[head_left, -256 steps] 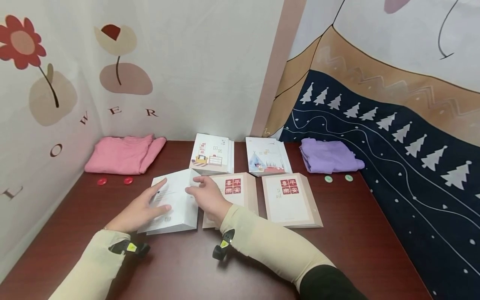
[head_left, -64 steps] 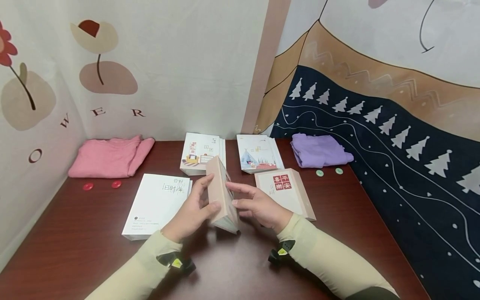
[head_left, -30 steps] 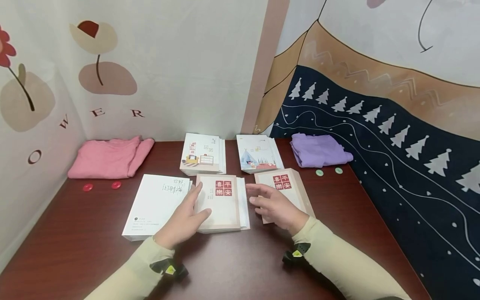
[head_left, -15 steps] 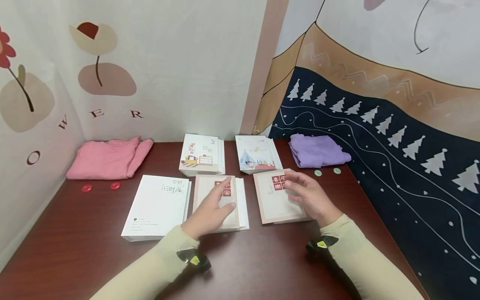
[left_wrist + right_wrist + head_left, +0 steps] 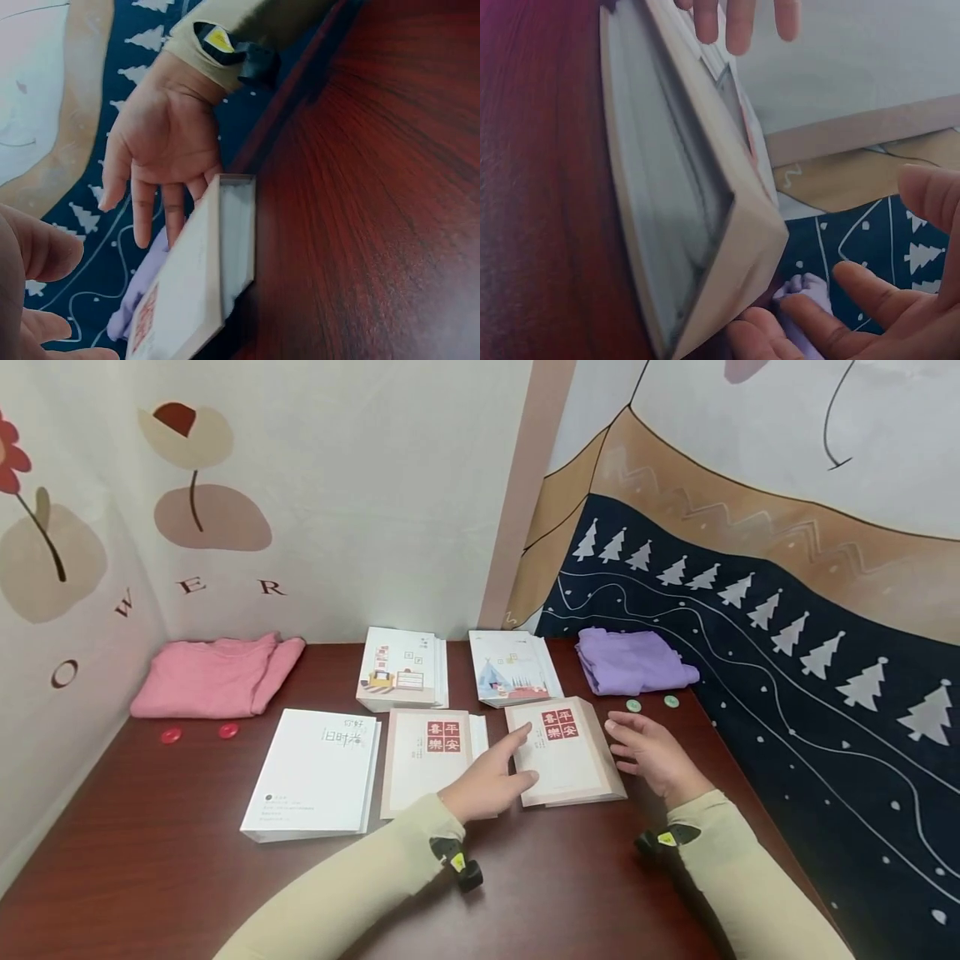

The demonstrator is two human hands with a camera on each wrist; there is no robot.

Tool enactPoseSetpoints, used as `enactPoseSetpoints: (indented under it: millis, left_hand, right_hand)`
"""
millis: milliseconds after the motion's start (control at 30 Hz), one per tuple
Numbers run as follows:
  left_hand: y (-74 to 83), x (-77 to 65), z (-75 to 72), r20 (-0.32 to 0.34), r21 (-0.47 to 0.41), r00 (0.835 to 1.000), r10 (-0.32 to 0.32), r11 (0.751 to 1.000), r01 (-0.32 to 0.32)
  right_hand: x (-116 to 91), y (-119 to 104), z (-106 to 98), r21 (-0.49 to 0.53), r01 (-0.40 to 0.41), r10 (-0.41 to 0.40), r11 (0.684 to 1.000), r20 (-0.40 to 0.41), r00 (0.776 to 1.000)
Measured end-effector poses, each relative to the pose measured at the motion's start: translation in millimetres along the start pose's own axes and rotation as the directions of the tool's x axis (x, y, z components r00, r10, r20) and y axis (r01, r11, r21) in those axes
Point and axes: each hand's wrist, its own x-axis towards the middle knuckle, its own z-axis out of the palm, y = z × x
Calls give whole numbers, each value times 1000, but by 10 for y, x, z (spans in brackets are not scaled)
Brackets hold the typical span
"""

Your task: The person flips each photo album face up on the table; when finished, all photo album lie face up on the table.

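In the head view a beige book with a red four-square title lies flat at the right of the front row, spine on its right side. My left hand spreads thumb and fingers at its left edge; my right hand is beside the spine with relaxed fingers. In the right wrist view the right fingers come right up to the book's spine corner. A second beige book, partly behind my left hand, shows a white strip along its right side. Left of it lies a white book.
Behind stand two illustrated white books, one with a yellow sofa picture, one with a tent picture. A folded pink cloth and red button lie left; a folded purple cloth and green button lie right. Fabric walls border the table.
The left white book has been turned over. The middle beige book was stood upright, then laid flat with its spine no longer on the right. Both hands have moved right to the last beige book.
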Motion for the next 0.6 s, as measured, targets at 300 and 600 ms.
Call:
enactPoseSetpoints:
  millis: [300, 600]
  left_hand:
    - [-27, 135, 122, 7, 56, 1000, -7, 998, 6]
    - [-18, 151, 156, 8, 63, 1000, 7, 998, -7]
  right_hand:
    - [68, 34, 18, 20, -89, 89, 996, -21, 996]
    - [58, 86, -3, 217, -5, -14, 976, 85, 996]
